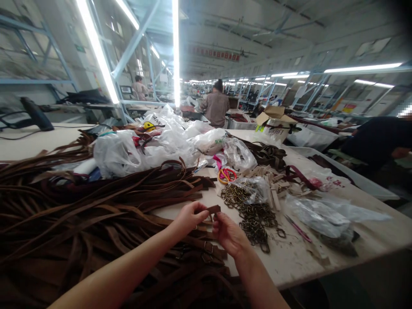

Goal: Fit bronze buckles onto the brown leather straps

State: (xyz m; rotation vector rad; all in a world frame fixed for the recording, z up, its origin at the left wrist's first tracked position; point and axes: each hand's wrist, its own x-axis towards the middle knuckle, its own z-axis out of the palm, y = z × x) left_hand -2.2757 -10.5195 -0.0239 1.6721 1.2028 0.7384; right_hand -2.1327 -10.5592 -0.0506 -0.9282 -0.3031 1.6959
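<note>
My left hand (192, 214) pinches a short end of brown leather strap (213, 209) between thumb and fingers. From the other side my right hand (228, 234) has its fingertips closed on the same strap end, just below it. Whether a metal ring sits in the strap is hidden by my fingers. A big heap of long brown leather straps (96, 223) spreads under and left of my forearms, some with metal rings (207, 252) at their ends. Right of my hands lies a pile of bronze-coloured metal rings (257, 216).
Behind my hands are scissors with orange handles (227, 176) and several plastic bags (167, 141). Beige scraps (273, 184), a pink-handled tool (298, 228) and another plastic bag (318, 216) lie to the right. A cardboard box (273, 122) and people stand beyond.
</note>
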